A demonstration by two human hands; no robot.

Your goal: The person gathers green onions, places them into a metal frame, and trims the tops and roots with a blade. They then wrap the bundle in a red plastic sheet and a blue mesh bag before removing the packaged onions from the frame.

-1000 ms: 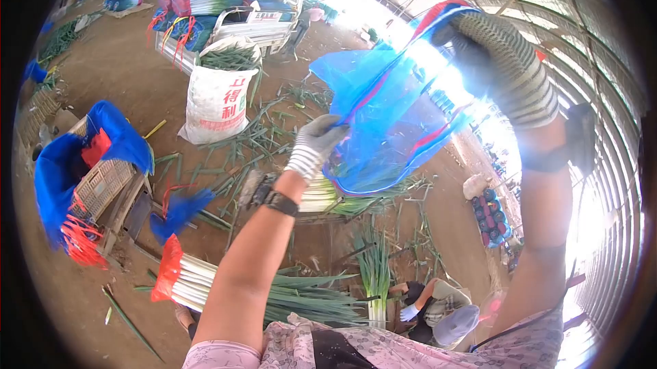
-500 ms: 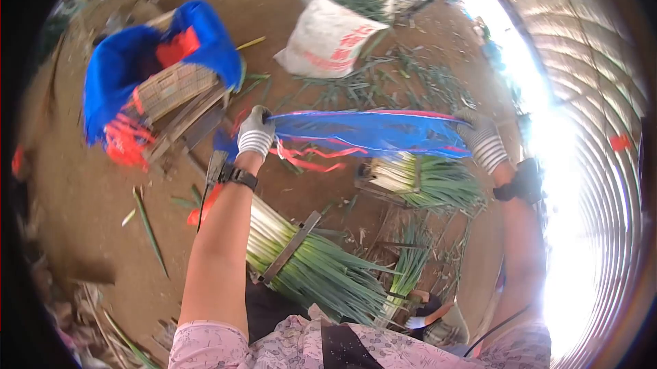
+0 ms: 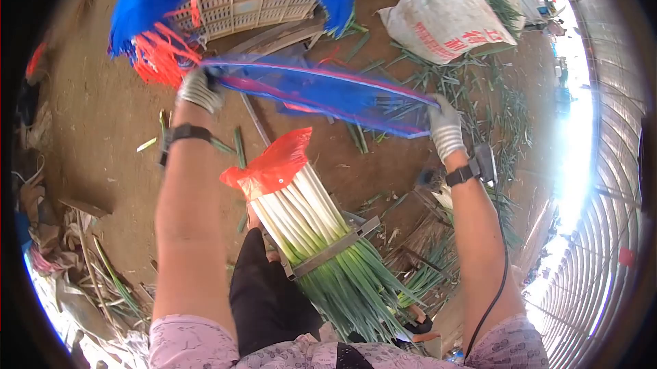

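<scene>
A translucent blue mesh bag (image 3: 321, 92) with pink edges is stretched between my two gloved hands, sloping down to the right. My left hand (image 3: 200, 92), blurred, is closed on its left end, near red plastic strips (image 3: 161, 54). At the other end my right hand (image 3: 446, 126) has its fingers wrapped round the edge. Below the bag, a thick bundle of green onions (image 3: 321, 222) lies in a metal holder (image 3: 332, 249), with red plastic (image 3: 274, 164) over its white root ends. The bundle's leaves point toward my body.
A pale plastic crate (image 3: 250, 3) draped with blue cloth (image 3: 147, 0) stands ahead on the left. A white woven sack (image 3: 445, 17) of greens lies at the upper right, with loose leaves (image 3: 472, 95) around it. Part of another person shows at the lower right.
My view has shifted, bringing the crate and the nearer bundle more fully into sight. The mesh bag now tilts down to the right, still held at both ends. My right forearm mostly covers the second bundle.
</scene>
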